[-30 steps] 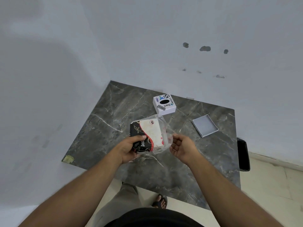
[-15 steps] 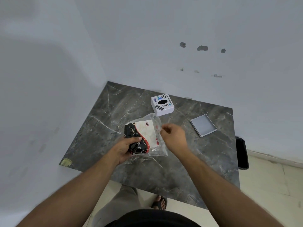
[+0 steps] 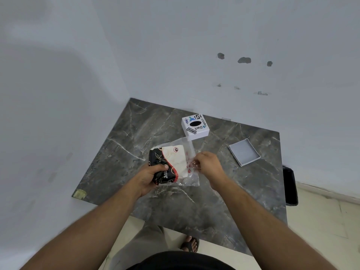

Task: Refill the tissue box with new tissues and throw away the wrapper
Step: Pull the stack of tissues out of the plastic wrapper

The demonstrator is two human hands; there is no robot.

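Observation:
A pack of tissues (image 3: pixel 171 162), printed black, red and cream, sits inside a clear plastic wrapper (image 3: pixel 190 177). My left hand (image 3: pixel 150 177) grips the pack's black end, above the dark marble table (image 3: pixel 120 152). My right hand (image 3: pixel 207 162) pinches the loose clear plastic on the pack's right side. Behind the pack stands the white tissue box (image 3: pixel 195 126), with stickers and a dark oval opening on its upper face. Its flat grey lid (image 3: pixel 244 154) lies apart to the right.
White walls close off the table at the back and left. A black object (image 3: pixel 290 185) stands on the floor past the table's right edge. My sandalled foot (image 3: pixel 190 244) shows below the table's near edge.
My right hand moved left from open beside the pack and closed on the clear plastic. The pack in my left hand tilted and sank slightly toward the table.

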